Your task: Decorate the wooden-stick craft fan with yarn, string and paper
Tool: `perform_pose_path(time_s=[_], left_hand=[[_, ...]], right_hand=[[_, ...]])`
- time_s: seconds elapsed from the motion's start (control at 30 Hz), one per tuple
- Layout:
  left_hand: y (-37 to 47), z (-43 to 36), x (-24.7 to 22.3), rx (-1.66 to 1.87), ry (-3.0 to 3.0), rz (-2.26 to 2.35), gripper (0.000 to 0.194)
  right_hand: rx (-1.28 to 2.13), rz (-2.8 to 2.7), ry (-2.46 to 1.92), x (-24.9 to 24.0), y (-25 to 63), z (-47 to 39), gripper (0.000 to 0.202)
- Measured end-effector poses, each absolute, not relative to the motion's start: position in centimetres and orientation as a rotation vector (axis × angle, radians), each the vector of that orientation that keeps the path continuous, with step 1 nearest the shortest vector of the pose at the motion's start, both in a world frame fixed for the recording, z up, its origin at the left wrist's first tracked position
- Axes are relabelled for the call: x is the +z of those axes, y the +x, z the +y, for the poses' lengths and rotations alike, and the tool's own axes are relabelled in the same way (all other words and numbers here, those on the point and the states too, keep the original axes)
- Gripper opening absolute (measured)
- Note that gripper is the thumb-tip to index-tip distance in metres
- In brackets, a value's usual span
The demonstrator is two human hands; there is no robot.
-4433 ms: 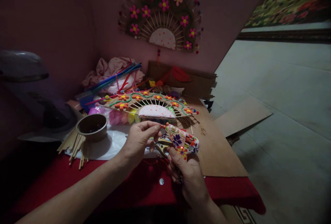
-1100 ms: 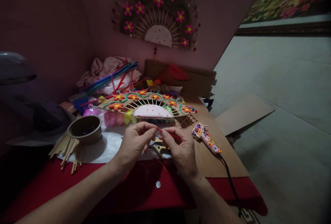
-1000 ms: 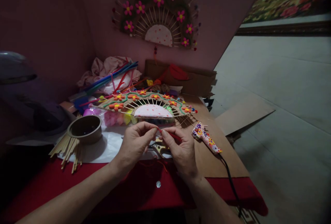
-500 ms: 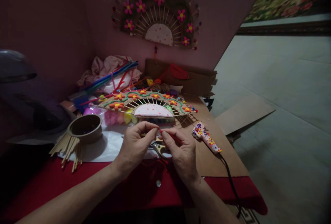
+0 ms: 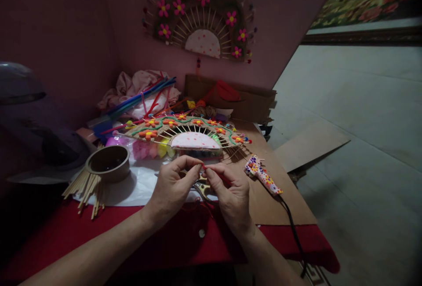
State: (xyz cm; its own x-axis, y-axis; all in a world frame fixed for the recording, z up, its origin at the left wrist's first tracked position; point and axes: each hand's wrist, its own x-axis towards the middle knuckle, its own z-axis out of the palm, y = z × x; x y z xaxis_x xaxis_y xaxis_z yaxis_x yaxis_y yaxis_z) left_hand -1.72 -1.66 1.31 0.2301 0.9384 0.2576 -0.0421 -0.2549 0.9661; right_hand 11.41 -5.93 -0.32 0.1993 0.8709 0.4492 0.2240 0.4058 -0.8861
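Above the table's front part, my left hand [image 5: 173, 185] and my right hand [image 5: 232, 196] meet fingertip to fingertip. Both pinch a thin piece of red yarn [image 5: 203, 166]; a red strand also shows inside my right fingers, and loose strands hang below. A pair of scissors [image 5: 205, 189] lies just under the hands, partly covered by them. Behind the hands stands a half-round fan decoration [image 5: 194, 140] with orange flowers, sticks and a white dotted centre. To the right, a flower-patterned glue gun [image 5: 263, 175] rests on cardboard.
A brown bowl [image 5: 123, 165] stands at left beside a bundle of thin wooden sticks [image 5: 90, 191]. Pipe cleaners [image 5: 141, 94] and cloth pile up at the back. A similar fan [image 5: 202, 42] hangs on the wall. The glue gun's black cord [image 5: 292, 224] runs over the table edge.
Very little differs. Both hands keep their pinch on the red yarn at nearly the same spot; only the fingers shift slightly.
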Motion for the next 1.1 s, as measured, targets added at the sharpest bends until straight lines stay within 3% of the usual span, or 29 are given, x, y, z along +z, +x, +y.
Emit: perform_pose_path(time_s=[0.53,1.1], left_hand=[[-1.66,-1.97,1.23,1.171,1.401,0.795,0.011],[-1.97,-1.09,1.28,0.955,1.079,0.684,0.023]], right_hand=[[0.676,-1.238,-1.124,-0.32,11.47,-6.15,0.013],[0.785,-1.169,-1.062,0.38,11.47,-6.25,0.014]])
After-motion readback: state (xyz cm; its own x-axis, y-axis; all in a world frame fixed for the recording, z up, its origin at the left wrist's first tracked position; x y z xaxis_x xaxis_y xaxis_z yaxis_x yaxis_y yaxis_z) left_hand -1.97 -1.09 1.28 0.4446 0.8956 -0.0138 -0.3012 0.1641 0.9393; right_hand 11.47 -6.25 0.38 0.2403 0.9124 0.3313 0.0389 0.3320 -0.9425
